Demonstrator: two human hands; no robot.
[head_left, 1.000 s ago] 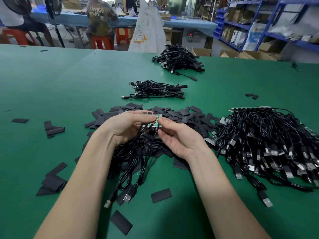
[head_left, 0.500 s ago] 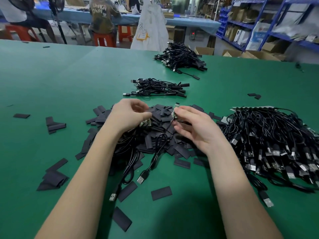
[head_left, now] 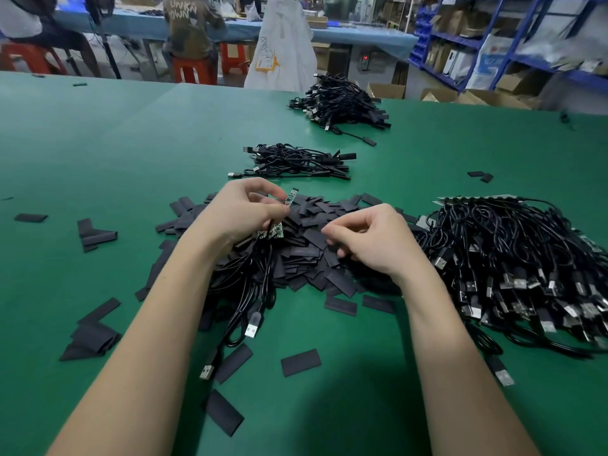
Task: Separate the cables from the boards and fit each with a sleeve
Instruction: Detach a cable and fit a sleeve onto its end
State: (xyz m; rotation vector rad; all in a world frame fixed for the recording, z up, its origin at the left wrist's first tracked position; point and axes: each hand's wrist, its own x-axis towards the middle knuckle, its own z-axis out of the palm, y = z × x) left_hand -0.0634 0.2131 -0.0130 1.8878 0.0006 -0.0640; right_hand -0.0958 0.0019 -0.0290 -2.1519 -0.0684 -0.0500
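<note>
Centrally, small boards with black cables hanging near are pinched in the left hand, over the sleeve pile on the green table. Right hand, fingers curled, reaches into the sleeves; whether it grips one is unclear.

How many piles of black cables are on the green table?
3: a big pile at the right beside the right hand, a small bundle just beyond the hands, and a far pile near the table's back edge. A few more cables hang from the left hand.
</note>
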